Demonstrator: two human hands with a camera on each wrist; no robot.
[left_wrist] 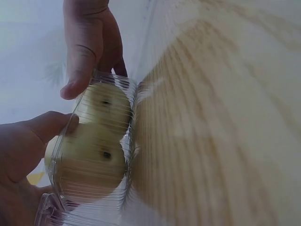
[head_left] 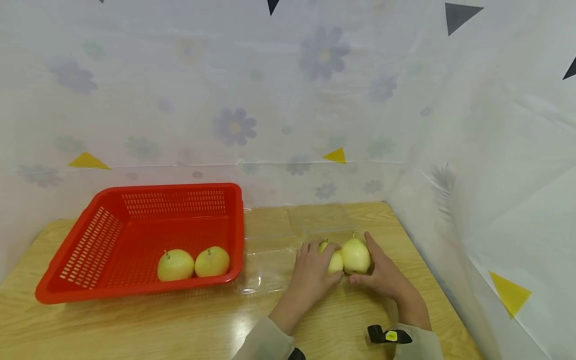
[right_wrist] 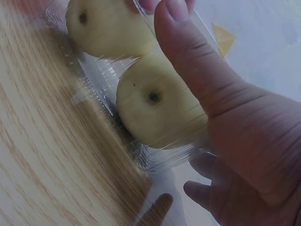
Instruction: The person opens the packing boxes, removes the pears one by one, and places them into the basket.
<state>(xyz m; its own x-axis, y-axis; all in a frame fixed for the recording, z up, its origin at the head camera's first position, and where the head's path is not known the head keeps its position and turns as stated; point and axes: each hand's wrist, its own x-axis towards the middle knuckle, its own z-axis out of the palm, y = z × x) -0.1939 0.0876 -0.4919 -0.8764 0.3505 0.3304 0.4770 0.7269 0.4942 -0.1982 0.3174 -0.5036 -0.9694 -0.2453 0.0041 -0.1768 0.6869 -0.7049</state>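
Note:
Two yellow-green pears sit side by side at the right end of a clear plastic box on the table. My left hand grips the left pear, fingers over its top and thumb in front, hiding part of it. Around the right pear curves my right hand, its thumb in front and fingers at the far right side. In the right wrist view, the right thumb lies across the box's rim, overlapping that pear. Through the ribbed wall in the left wrist view, both pears' dark blossom ends show.
A red plastic basket with slotted sides stands left of the box, two more pears near its front wall. The box's clear lid lies toward the back. Patterned sheeting hangs behind and right of the wooden table.

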